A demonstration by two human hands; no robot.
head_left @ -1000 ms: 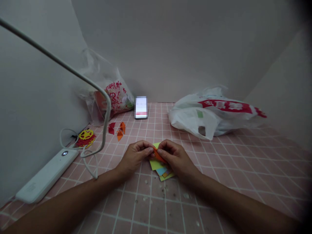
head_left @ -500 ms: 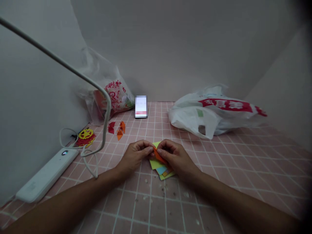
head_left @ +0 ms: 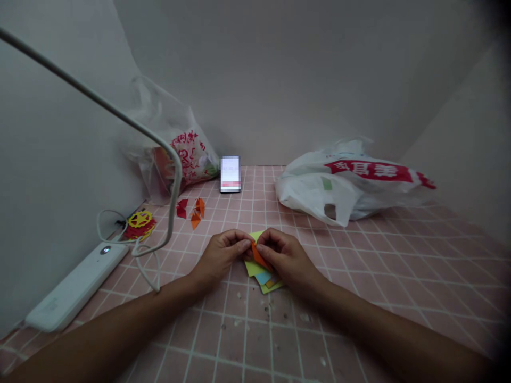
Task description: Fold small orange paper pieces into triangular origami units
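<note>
Both hands pinch a small folded piece of orange origami paper (head_left: 258, 257) between thumbs and fingers. My left hand (head_left: 224, 254) grips its upper left corner, closed. Closed as well, my right hand (head_left: 290, 260) holds it from the other side and hides part of it. Beneath the hands lies a fanned pile of coloured paper sheets (head_left: 254, 269), yellow, blue and orange. Farther back to the left sit two orange folded paper pieces (head_left: 195, 219) and a dark red folded paper piece (head_left: 182, 208).
A white lamp base (head_left: 75, 290) with a bent stalk (head_left: 178, 181) and a loose cable stands left. Near it lie yellow and red gear-shaped pieces (head_left: 140, 221). Plastic bags stand back left (head_left: 187, 154) and right (head_left: 315, 191), with a lit phone (head_left: 230, 173) between, on pink tiles.
The right hand's fingers have shifted very slightly at the orange paper, and the paper's visible part is a little more upright. Everything else stays in place.
</note>
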